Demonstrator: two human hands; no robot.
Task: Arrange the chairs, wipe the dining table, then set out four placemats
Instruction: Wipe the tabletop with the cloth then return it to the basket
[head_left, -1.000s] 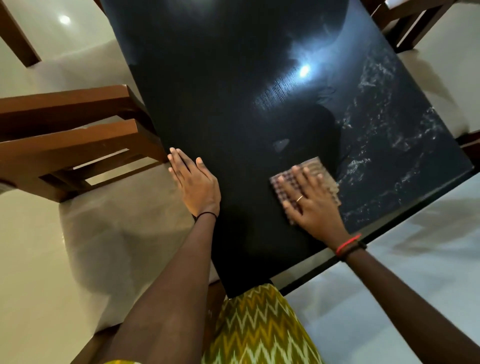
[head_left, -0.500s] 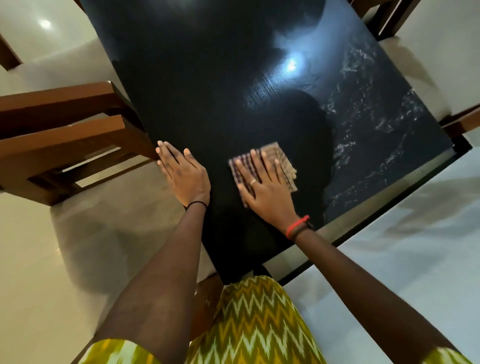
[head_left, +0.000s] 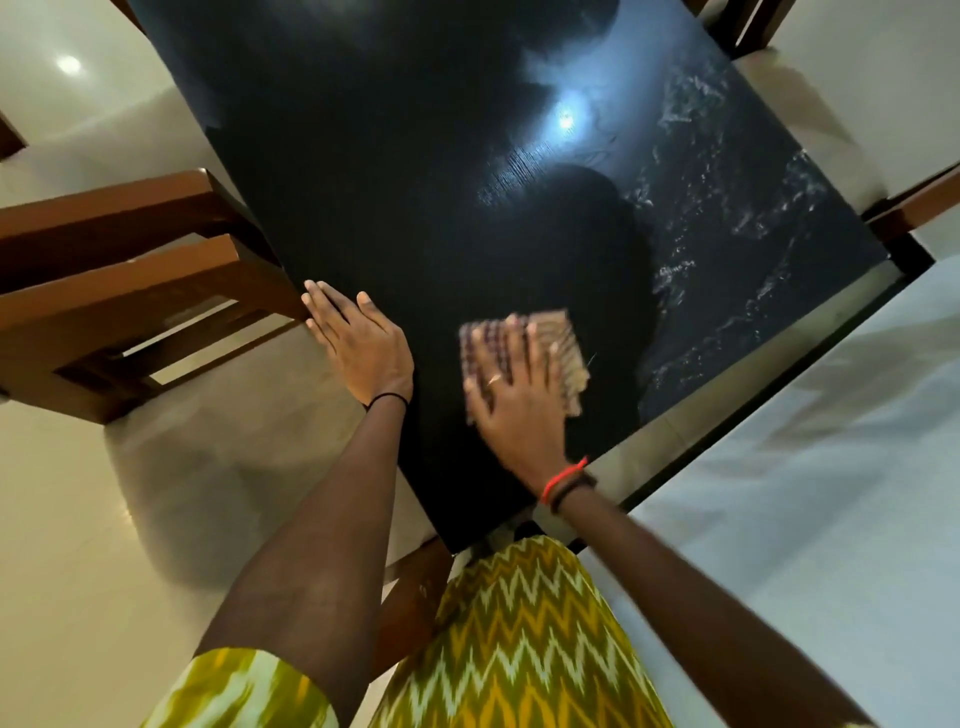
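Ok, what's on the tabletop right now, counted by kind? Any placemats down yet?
Checked cloth: 1, pressed flat under the right hand
Hands: 2, with the left hand flat at the edge of the dining table
Placemats: 0 in view
Total: 3

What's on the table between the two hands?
Nothing: in the head view, only bare black glossy tabletop separates the left hand from the right hand pressing the checked cloth.

Left hand (head_left: 363, 348) flat, palm down, fingers straight toward 11 o'clock. Right hand (head_left: 514, 400) flat, fingers spread toward 12 o'clock, blurred.
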